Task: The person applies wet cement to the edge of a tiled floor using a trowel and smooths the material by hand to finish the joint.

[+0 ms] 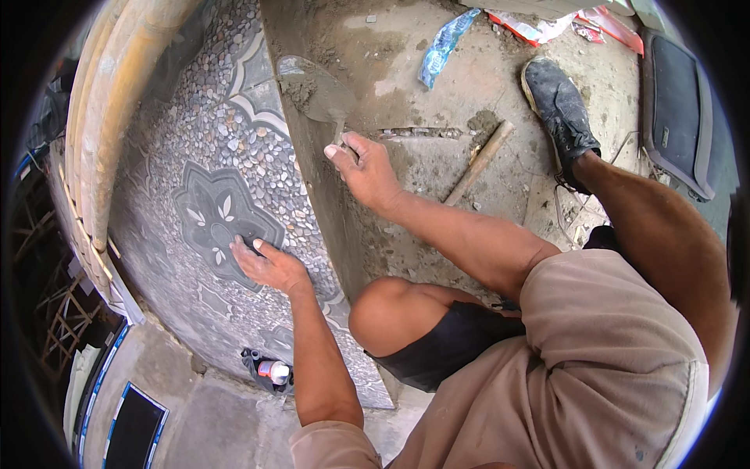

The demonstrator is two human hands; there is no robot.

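Note:
My right hand [367,172] is closed around the handle of a trowel [332,104]. Grey mortar [299,92] lies on the blade, which is beside the edge of a raised slab with a patterned tile surface [258,148]. That surface has a pebble print and grey flower shapes. Fingers stretched out, my left hand [269,266] lies over the dark flower motif [203,207] and holds nothing. Whether its whole palm touches the tile cannot be seen.
A wooden stick [479,164] and crumpled blue wrapper [445,48] lie on the rough floor. Red-and-white packaging [539,30] is beyond. A black bag [680,109] stands right of my shoe [558,109]. Bamboo poles [117,117] rise at left; a white bottle [273,372] rests near the slab's lower end.

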